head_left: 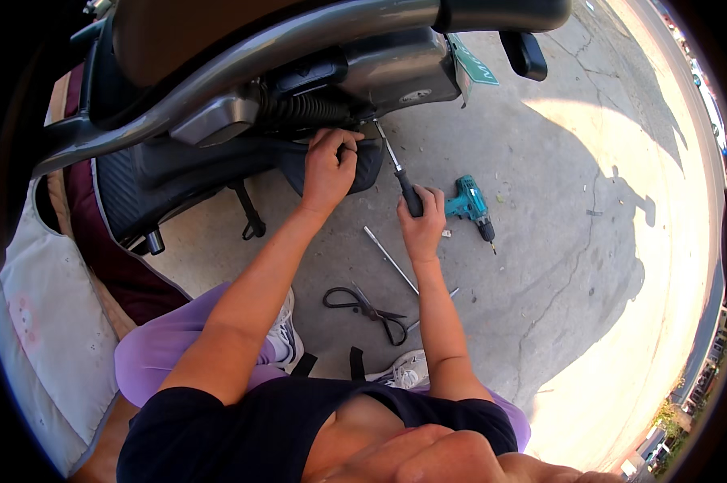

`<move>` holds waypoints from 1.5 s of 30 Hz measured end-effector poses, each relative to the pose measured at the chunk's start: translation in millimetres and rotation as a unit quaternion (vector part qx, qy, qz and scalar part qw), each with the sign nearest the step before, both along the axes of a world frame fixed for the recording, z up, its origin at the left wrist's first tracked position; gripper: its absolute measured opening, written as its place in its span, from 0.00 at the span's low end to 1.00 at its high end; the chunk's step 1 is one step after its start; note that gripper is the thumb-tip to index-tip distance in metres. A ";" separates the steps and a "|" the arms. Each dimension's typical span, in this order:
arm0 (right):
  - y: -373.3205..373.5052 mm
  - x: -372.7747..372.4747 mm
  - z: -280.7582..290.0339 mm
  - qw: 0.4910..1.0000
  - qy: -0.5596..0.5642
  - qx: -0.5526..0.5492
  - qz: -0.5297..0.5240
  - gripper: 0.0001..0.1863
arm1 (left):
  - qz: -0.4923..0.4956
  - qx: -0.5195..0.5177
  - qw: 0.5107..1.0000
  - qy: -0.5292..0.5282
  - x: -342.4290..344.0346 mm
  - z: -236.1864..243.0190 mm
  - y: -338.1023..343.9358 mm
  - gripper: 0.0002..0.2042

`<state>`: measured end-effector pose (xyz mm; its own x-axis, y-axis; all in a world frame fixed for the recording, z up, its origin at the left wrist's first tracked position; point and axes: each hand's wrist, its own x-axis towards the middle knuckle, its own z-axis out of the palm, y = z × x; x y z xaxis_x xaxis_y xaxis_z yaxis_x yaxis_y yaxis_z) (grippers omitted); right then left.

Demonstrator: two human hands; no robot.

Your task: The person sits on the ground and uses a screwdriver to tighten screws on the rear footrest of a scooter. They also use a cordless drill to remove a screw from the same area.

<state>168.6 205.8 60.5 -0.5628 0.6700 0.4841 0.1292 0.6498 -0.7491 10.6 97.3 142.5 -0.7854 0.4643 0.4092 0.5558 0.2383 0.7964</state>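
Observation:
Across the upper left is a grey and black scooter (400,76), with a dark coil spring (311,110) and a black mudguard (368,167) at its rear. My left hand (331,157) has its fingers curled at the mudguard's upper edge, just under the spring. Whatever those fingers hold, if anything, is hidden. To its right, my right hand (424,217) is closed round the black handle of a slim tool with a silver shaft (392,154). The tool's far end meets the underside of the scooter's rear body; its exact kind is unclear.
Right of my right hand lies a teal cordless drill (470,201) on the concrete. Black-handled scissors (367,310) and a silver rod (389,259) lie between my arms. A padded, pale cover (41,322) hangs at the left. A green plate (475,64) sticks out behind the scooter.

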 end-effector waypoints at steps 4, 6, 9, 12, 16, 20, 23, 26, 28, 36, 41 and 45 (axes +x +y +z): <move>1.9 0.5 0.2 0.815 -0.022 -0.573 0.083 0.14 | -0.002 0.002 1.000 -0.001 1.9 0.7 0.3 0.04; 9.0 -4.4 -13.0 0.578 0.062 -0.801 0.144 0.17 | -0.003 0.004 1.000 -0.007 2.8 0.3 0.2 0.04; 8.9 -11.1 -23.4 0.352 0.103 -0.913 0.177 0.20 | -0.012 0.018 0.999 -0.040 1.0 -0.6 -1.4 0.05; 4.3 -12.9 -31.8 0.264 0.123 -0.935 0.204 0.21 | -0.010 0.007 0.997 0.076 12.1 6.4 -2.4 0.05; -3.3 -14.5 -37.8 0.180 0.156 -0.939 0.249 0.20 | -0.014 -0.052 0.993 -0.101 73.4 4.5 3.1 0.05; -12.8 -24.1 -13.7 0.277 0.154 -0.935 0.159 0.19 | 0.012 -0.131 0.981 -0.142 102.4 -20.2 18.4 0.15; -15.9 -25.7 21.9 0.358 0.151 -0.920 0.043 0.19 | -0.029 -0.132 0.975 -0.178 101.7 -15.9 22.6 0.20; -0.1 -3.1 -14.7 0.276 0.170 -0.928 0.185 0.20 | -0.036 -0.035 0.953 -0.298 96.9 -29.9 23.4 0.12; -2.6 0.7 -17.1 0.348 0.163 -0.911 0.150 0.21 | -0.017 0.017 0.921 -0.390 95.0 -32.8 22.9 0.08; -39.4 26.9 1.2 0.997 -0.046 0.004 0.057 0.27 | -0.016 0.054 0.957 -0.286 86.4 -53.4 21.0 0.06; -54.3 26.6 -5.2 0.940 -0.013 -0.335 0.065 0.21 | 0.040 0.094 0.900 -0.424 108.5 -72.5 2.3 0.06; -40.9 19.2 -1.4 0.683 0.147 -0.712 0.070 0.21 | -0.120 0.103 0.726 -0.669 88.2 -69.2 -3.1 0.10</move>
